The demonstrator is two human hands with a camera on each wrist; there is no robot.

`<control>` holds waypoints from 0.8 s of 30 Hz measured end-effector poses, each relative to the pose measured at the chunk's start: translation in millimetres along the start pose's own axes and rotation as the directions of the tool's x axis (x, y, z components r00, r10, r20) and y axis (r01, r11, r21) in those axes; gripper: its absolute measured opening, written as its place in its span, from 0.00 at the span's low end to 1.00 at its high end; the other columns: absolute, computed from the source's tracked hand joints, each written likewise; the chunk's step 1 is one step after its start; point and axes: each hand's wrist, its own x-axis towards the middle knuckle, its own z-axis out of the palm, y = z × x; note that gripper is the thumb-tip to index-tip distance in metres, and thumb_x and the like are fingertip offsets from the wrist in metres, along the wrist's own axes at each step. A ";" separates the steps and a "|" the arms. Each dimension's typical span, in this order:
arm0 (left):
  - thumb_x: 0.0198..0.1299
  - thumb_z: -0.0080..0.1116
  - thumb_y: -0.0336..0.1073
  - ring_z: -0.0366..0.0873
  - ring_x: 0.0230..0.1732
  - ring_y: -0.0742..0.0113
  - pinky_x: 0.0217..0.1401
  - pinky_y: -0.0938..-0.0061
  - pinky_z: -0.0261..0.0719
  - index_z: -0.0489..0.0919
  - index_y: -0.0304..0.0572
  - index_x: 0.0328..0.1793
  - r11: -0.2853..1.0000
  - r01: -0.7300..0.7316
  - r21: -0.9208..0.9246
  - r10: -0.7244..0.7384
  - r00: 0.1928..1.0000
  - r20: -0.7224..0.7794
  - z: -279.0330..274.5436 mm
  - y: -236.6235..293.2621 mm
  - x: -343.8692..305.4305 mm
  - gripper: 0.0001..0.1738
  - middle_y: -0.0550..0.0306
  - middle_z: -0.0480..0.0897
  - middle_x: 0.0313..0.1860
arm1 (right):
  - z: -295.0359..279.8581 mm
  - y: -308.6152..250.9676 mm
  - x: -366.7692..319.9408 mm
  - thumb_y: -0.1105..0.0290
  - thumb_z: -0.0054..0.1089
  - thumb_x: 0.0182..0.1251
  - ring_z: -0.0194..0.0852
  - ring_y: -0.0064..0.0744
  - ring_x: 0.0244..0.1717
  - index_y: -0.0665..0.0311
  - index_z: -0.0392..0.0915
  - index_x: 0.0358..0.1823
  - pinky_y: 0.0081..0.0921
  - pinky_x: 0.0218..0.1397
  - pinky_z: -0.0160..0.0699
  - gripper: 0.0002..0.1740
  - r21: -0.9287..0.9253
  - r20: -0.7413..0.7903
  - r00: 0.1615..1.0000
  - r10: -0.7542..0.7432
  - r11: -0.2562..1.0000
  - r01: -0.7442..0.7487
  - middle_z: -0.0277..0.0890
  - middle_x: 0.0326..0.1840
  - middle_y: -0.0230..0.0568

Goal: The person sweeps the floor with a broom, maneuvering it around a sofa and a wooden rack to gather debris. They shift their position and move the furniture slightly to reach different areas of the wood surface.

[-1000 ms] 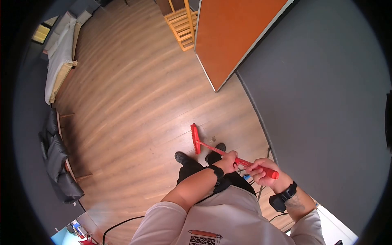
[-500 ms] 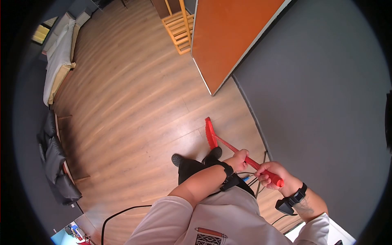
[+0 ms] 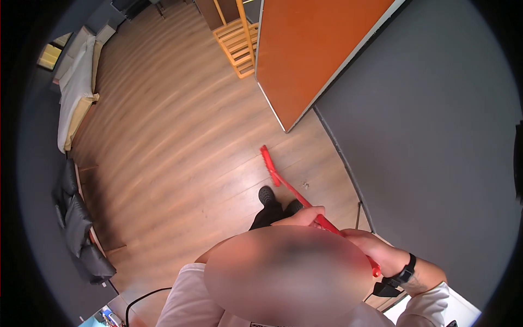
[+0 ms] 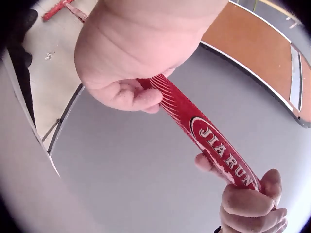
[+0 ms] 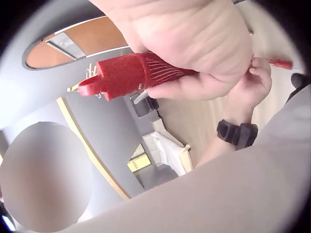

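With left hand [image 3: 305, 217] and right hand [image 3: 376, 248] both clamped on the red plastic long-handled broom [image 3: 287, 187], its head on the brown wooden floor [image 3: 180, 152] near what may be crumbs [image 3: 306, 185], we judge a hard stroke could scatter them.

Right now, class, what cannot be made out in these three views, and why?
Head view: a blurred patch covers part of the left hand on the broom.
Head view: the specks on the floor are too small to identify.
Left wrist view: the right hand is cut off by the bottom edge.
Right wrist view: another blurred patch hides the lower left corner.
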 end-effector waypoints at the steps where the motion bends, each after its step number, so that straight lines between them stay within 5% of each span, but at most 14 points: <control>1: 0.46 0.52 0.30 0.68 0.16 0.73 0.17 0.82 0.67 0.67 0.48 0.19 1.000 -0.015 -0.005 0.015 1.000 0.012 -11.1 4.7 0.8 0.08 0.65 0.68 0.14 | 3.4 -0.5 5.8 0.75 0.47 0.51 0.60 0.21 0.15 0.61 0.60 0.37 0.18 0.13 0.60 0.11 0.030 0.008 1.000 -0.001 1.000 0.001 0.62 0.21 0.34; 4: 0.43 0.53 0.29 0.69 0.16 0.69 0.17 0.78 0.69 0.67 0.45 0.23 0.984 -0.172 -0.042 0.164 0.975 -0.148 -40.5 20.2 14.1 0.06 0.61 0.68 0.16 | -0.5 6.3 51.8 0.75 0.45 0.51 0.58 0.18 0.14 0.59 0.61 0.36 0.15 0.12 0.57 0.09 0.262 0.157 0.988 -0.009 0.965 -0.033 0.61 0.21 0.32; 6: 0.42 0.52 0.29 0.72 0.23 0.62 0.26 0.69 0.74 0.67 0.44 0.29 0.960 -0.233 -0.155 0.209 0.965 -0.160 -65.6 35.1 27.5 0.07 0.58 0.69 0.22 | -2.3 17.9 86.4 0.75 0.45 0.53 0.56 0.16 0.14 0.58 0.63 0.36 0.14 0.12 0.56 0.08 0.409 0.251 0.966 -0.056 0.911 -0.053 0.61 0.21 0.30; 10: 0.47 0.50 0.32 0.72 0.22 0.59 0.29 0.65 0.75 0.67 0.42 0.34 0.953 -0.165 -0.255 0.104 0.966 -0.236 -95.5 74.6 34.8 0.08 0.56 0.72 0.25 | 2.2 29.2 139.9 0.73 0.45 0.58 0.55 0.15 0.13 0.59 0.65 0.39 0.10 0.11 0.54 0.08 0.657 0.371 0.911 -0.178 0.744 -0.122 0.63 0.22 0.31; 13: 0.50 0.49 0.33 0.72 0.22 0.64 0.24 0.68 0.73 0.68 0.43 0.29 0.946 -0.142 0.292 0.223 0.937 -0.267 -113.5 93.5 43.2 0.04 0.58 0.70 0.21 | 17.6 33.9 144.8 0.72 0.44 0.62 0.56 0.15 0.14 0.64 0.67 0.42 0.10 0.11 0.55 0.08 0.771 0.263 0.955 -0.137 0.625 -0.123 0.63 0.23 0.32; 14: 0.50 0.49 0.32 0.70 0.19 0.67 0.18 0.73 0.70 0.68 0.43 0.25 0.932 -0.034 0.360 0.131 0.960 -0.247 -114.1 101.2 46.3 0.04 0.60 0.68 0.18 | 20.1 33.8 137.9 0.72 0.44 0.62 0.56 0.15 0.14 0.64 0.67 0.42 0.10 0.11 0.55 0.08 0.780 0.249 0.959 -0.136 0.615 -0.115 0.63 0.23 0.32; 17: 0.50 0.49 0.30 0.67 0.16 0.70 0.14 0.77 0.65 0.67 0.44 0.24 0.904 -0.023 0.428 0.108 0.979 -0.174 -99.3 93.6 52.5 0.05 0.61 0.66 0.15 | 24.2 31.0 116.5 0.71 0.41 0.64 0.57 0.16 0.14 0.70 0.66 0.42 0.10 0.12 0.59 0.10 0.911 0.293 0.939 -0.180 0.350 -0.217 0.61 0.23 0.32; 20: 0.46 0.50 0.30 0.64 0.16 0.71 0.13 0.80 0.62 0.66 0.47 0.22 0.864 -0.051 0.500 0.059 0.998 -0.002 -85.8 70.8 76.6 0.05 0.62 0.65 0.15 | 16.0 36.1 97.0 0.72 0.41 0.64 0.57 0.16 0.14 0.71 0.66 0.42 0.10 0.12 0.60 0.10 0.939 0.248 0.949 -0.195 0.289 -0.186 0.61 0.23 0.32; 22: 0.48 0.48 0.31 0.65 0.21 0.66 0.18 0.73 0.65 0.68 0.47 0.26 0.932 0.111 0.344 -0.039 0.977 -0.210 -71.7 54.2 90.9 0.02 0.59 0.67 0.20 | 9.2 39.4 79.7 0.72 0.41 0.64 0.57 0.16 0.14 0.69 0.66 0.42 0.10 0.12 0.58 0.09 0.944 0.253 0.947 -0.198 0.265 -0.197 0.60 0.23 0.32; 24: 0.48 0.48 0.33 0.65 0.18 0.67 0.17 0.74 0.64 0.67 0.47 0.25 0.944 0.129 0.305 -0.062 0.974 -0.218 -52.4 42.1 77.2 0.03 0.60 0.67 0.19 | 4.6 40.3 62.3 0.72 0.42 0.63 0.56 0.15 0.14 0.65 0.66 0.41 0.10 0.11 0.55 0.07 0.881 0.180 0.975 -0.132 0.463 -0.100 0.60 0.22 0.31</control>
